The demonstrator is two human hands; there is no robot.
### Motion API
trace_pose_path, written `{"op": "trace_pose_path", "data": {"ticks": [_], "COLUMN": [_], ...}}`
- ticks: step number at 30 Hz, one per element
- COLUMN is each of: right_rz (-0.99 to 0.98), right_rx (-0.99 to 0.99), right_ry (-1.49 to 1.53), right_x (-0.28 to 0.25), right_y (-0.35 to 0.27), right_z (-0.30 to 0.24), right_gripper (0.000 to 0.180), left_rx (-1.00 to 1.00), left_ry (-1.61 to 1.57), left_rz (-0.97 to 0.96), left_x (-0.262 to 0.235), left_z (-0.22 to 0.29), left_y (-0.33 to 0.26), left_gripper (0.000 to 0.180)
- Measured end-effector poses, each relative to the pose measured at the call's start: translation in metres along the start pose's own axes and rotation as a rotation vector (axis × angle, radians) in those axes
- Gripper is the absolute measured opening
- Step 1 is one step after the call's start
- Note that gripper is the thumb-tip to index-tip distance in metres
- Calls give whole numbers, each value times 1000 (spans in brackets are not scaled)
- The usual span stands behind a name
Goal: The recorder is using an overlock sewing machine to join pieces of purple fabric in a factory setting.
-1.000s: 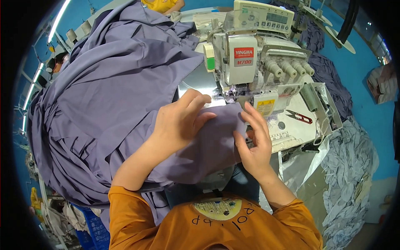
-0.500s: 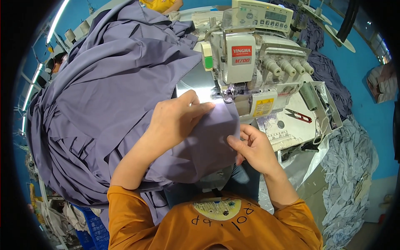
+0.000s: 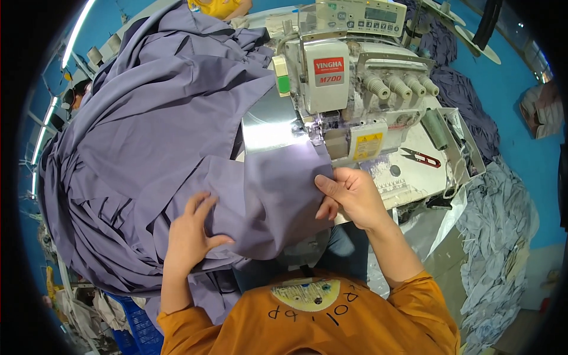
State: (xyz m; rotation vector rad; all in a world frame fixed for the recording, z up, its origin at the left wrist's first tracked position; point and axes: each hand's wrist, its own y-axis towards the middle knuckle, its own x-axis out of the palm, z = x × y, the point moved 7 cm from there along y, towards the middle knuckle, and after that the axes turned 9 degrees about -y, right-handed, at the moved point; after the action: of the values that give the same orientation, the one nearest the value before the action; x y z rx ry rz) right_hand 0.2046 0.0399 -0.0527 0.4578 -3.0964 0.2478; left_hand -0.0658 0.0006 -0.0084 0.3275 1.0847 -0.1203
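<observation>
Nearest: orange shirt [image 3: 307, 322], printed knit. Left hand [image 3: 190, 236] spread, thumb well apart from fingers, over the purple cloth; contact cannot be told. Right hand [image 3: 352, 198] clamped, thumb uppermost, on the right edge of the purple panel [image 3: 284, 189]. Panel lies between lap and sewing machine [image 3: 326, 77]; long axis of its visible part runs away from the person, far end at the needle area, near end drooping in soft folds. Texture: smooth, matte, thin woven. Left: purple heap [image 3: 160, 118], deeply creased. Beyond panel: polished metal plate [image 3: 269, 124]. Right: white bench [image 3: 421, 178], lint-strewn, with red-handled snips [image 3: 421, 157]; pale crumpled cloth [image 3: 494, 236] beside it. Farthest: blue wall [image 3: 515, 71], tube lamp [image 3: 78, 32], person in yellow [image 3: 219, 7].
</observation>
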Motion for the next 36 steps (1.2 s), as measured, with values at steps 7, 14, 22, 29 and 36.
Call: {"op": "trace_pose_path", "data": {"ticks": [7, 14, 22, 29, 36], "right_rz": [3, -44, -44, -40, -36], "right_rx": [-47, -29, -39, -23, -23], "right_ry": [117, 103, 140, 121, 123], "right_x": [0, 0, 4, 2, 3], "right_y": [0, 0, -1, -1, -1], "right_z": [-4, 1, -3, -2, -2], "right_gripper": [31, 37, 36, 34, 33], "left_rx": [-250, 4, 57, 126, 139], "left_ry": [-490, -842, -725, -697, -603], "left_rz": [-113, 342, 436, 485, 509], "left_x": [27, -8, -35, -55, -73], "left_z": [-40, -22, -26, -33, -33], "left_y": [-32, -7, 42, 86, 123], "left_gripper": [17, 5, 4, 7, 9]}}
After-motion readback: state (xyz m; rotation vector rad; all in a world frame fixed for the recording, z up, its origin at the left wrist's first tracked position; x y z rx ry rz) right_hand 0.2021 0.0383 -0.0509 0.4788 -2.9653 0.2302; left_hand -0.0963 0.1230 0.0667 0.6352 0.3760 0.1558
